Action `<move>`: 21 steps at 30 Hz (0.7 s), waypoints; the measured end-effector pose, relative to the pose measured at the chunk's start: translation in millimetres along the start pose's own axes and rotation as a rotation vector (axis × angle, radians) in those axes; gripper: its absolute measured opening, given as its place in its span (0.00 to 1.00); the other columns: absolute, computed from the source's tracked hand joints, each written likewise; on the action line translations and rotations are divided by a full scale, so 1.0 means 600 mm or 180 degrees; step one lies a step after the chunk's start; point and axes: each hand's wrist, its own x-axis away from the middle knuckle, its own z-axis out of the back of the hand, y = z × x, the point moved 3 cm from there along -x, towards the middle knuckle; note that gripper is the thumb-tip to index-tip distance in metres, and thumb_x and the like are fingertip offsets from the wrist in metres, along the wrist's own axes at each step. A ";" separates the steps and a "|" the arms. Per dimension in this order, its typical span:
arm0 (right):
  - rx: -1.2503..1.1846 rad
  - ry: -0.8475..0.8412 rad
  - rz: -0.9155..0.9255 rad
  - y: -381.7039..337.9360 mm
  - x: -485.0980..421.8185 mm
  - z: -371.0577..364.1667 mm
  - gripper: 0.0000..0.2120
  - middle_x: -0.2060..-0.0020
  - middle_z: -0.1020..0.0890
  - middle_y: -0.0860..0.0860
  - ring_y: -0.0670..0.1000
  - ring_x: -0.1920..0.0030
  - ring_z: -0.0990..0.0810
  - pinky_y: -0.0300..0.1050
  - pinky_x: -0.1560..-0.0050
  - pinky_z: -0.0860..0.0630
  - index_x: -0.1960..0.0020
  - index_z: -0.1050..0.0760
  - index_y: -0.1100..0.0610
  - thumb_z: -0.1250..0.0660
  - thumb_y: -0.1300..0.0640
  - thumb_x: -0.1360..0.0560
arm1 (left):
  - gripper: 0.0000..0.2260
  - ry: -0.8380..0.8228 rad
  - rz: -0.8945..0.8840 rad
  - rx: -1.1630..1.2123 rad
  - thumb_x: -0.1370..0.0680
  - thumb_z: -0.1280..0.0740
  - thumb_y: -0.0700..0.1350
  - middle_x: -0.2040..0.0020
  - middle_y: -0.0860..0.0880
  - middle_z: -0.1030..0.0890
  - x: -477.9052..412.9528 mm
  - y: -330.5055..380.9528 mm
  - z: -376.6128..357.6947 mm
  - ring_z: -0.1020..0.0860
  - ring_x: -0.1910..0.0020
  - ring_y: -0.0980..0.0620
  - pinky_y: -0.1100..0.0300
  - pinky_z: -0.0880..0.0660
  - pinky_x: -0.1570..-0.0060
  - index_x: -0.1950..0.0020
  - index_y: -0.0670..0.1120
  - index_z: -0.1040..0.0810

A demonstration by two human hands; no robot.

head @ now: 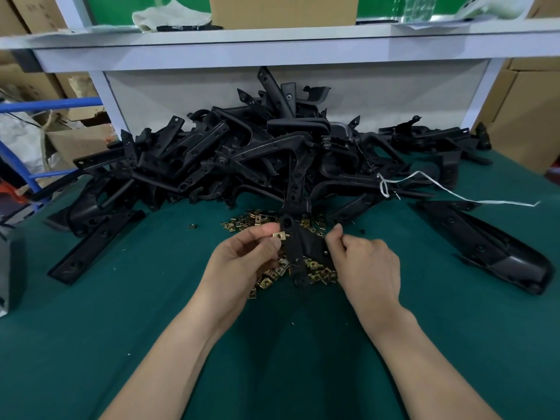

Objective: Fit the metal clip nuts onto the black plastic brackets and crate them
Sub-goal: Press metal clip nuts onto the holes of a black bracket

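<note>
The left hand's (pixel 242 259) fingers (pixel 266 244) pinch one small brass-coloured metal clip nut (pixel 279 236) against the edge of one long black plastic bracket (pixel 303 247). The right hand (pixel 363 265) grips the bracket, probably steadying it for fitting. Loose clip nuts (pixel 269 275), too many to count, lie beneath on the green surface (pixel 121 328); uncountable heaped brackets (pixel 242 153) sit behind. No crate shows.

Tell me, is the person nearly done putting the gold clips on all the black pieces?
Not nearly. Nothing finished shows, and no crate is in view. Right now the left hand pinches one clip nut against the bracket that the right hand holds. Left to do: a big pile of brackets behind, and a heap of loose clip nuts on the green table.
</note>
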 end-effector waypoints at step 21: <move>0.0115 0.0001 -0.0139 -0.039 0.023 -0.005 0.25 0.78 0.27 0.52 0.56 0.76 0.33 0.44 0.72 0.41 0.73 0.36 0.53 0.39 0.50 0.17 | 0.13 0.0831 -0.0351 -0.1448 0.21 0.33 0.56 0.71 0.52 0.23 0.004 -0.031 -0.023 0.25 0.72 0.57 0.67 0.29 0.72 0.55 0.48 0.25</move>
